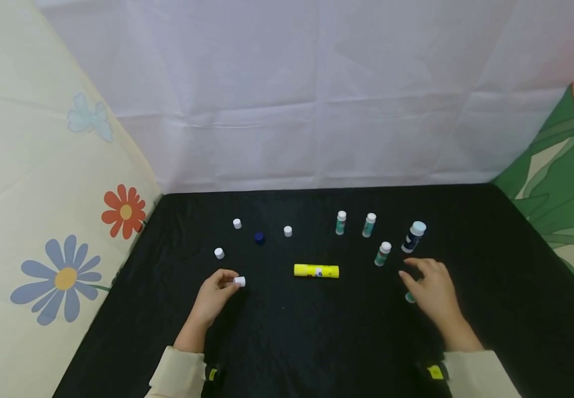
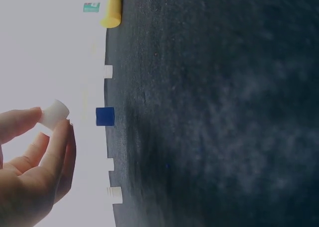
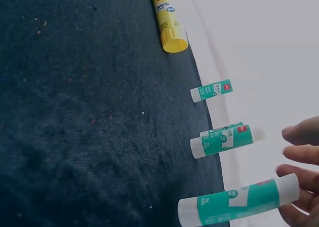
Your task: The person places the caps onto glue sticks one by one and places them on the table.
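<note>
I see the left hand (image 1: 214, 297) pinching a white cap (image 1: 240, 281). My right hand (image 1: 432, 289), thumb and fingers parted, is nearer the teal glue stick (image 3: 239, 201), which stands long axis upright just beside it.

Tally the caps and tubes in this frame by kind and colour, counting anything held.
White caps: 4 (one in the left hand)
Dark blue cap: 1
Green tubes: 4 (one partly hidden by the right hand in the head view)
Yellow tube: 1
Dark blue tube: 1
Total: 11
</note>
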`<action>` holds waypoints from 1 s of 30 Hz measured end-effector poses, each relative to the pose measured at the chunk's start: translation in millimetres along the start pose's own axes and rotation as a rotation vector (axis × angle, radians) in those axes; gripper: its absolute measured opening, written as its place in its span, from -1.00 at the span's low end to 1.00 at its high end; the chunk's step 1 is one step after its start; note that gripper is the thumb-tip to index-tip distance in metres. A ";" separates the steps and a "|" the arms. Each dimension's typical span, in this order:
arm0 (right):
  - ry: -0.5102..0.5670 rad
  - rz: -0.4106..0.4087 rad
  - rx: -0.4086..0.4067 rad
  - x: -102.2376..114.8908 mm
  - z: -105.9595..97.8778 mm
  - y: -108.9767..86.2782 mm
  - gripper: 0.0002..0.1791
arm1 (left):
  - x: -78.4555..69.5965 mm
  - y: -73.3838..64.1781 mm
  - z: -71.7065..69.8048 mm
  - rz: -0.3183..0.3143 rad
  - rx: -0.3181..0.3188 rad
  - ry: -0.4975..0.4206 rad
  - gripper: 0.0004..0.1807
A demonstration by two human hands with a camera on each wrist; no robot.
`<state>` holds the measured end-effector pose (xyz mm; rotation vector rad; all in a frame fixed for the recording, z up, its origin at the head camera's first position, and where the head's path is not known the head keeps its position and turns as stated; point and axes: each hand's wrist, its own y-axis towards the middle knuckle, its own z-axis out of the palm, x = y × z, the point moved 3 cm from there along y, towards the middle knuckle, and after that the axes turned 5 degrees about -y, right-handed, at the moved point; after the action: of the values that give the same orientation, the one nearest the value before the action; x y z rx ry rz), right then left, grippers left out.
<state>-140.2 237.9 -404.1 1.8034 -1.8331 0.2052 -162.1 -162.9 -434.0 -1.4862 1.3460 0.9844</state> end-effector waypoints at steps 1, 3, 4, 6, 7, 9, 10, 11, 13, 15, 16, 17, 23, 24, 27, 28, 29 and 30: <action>-0.001 0.001 0.002 -0.4 0.0 -0.4 -0.68 | 0.4 0.0 -0.4 -0.006 -0.001 -0.001 -0.83; -0.003 0.001 0.001 -1.2 0.3 -1.2 -0.69 | 0.7 0.2 -1.3 -0.018 -0.004 -0.005 -0.84; -0.005 0.006 0.006 -1.6 0.4 -1.6 -0.69 | 0.9 0.3 -1.7 -0.020 -0.004 -0.004 -0.84; -0.006 0.012 0.017 -2.7 0.5 -2.4 -0.69 | 1.4 0.6 -2.3 -0.021 -0.004 -0.004 -0.83; -0.004 0.016 0.022 -3.2 0.5 -2.9 -0.69 | 1.3 0.6 -2.5 -0.020 -0.004 -0.004 -0.83; 0.003 0.028 0.031 -4.1 0.4 -4.1 -0.68 | 1.3 0.6 -2.5 -0.018 -0.005 0.000 -0.83; 0.009 0.033 0.028 -4.7 0.3 -4.8 -0.68 | 1.4 0.4 -2.3 -0.018 -0.004 -0.001 -0.83; 0.016 0.035 0.024 -5.2 0.4 -5.6 -0.69 | 1.6 0.3 -2.2 -0.017 -0.004 0.000 -0.83; 0.027 0.036 0.007 -6.4 0.7 -7.4 -0.70 | 1.9 0.1 -1.9 -0.017 -0.003 0.000 -0.83; 0.037 0.029 -0.015 -7.9 1.2 -9.0 -0.71 | 2.2 0.1 -1.6 -0.016 -0.002 -0.004 -0.83; 0.038 0.028 -0.022 -8.6 1.3 -9.6 -0.71 | 2.4 0.3 -1.5 -0.014 -0.001 -0.005 -0.83; 0.038 0.024 -0.029 -9.1 1.4 -10.1 -0.71 | 2.4 0.3 -1.5 -0.012 -0.001 -0.006 -0.83; 0.037 0.008 -0.048 -12.1 2.0 -13.2 -0.73 | 0.9 0.4 -0.8 0.002 0.001 -0.009 -0.83; 0.037 0.011 -0.044 -12.7 2.4 -13.7 -0.73 | 0.6 0.4 -0.6 0.004 0.000 -0.010 -0.83; 0.039 0.027 -0.031 -14.1 3.9 -15.2 -0.72 | 0.0 0.2 -0.1 0.006 -0.002 -0.016 -0.83; 0.039 0.033 -0.025 -14.6 4.5 -15.9 -0.71 | 0.1 0.1 0.3 0.005 0.000 -0.019 -0.83; 0.042 0.037 -0.022 -15.2 5.2 -16.5 -0.71 | 0.2 0.1 0.6 0.003 0.002 -0.024 -0.83; 0.043 0.041 -0.020 -15.9 5.9 -17.2 -0.71 | 0.4 0.2 1.1 0.002 0.004 -0.029 -0.83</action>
<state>-126.2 247.6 -421.4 1.7353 -1.8368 0.2386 -162.2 -162.0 -434.8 -1.4620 1.3290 1.0002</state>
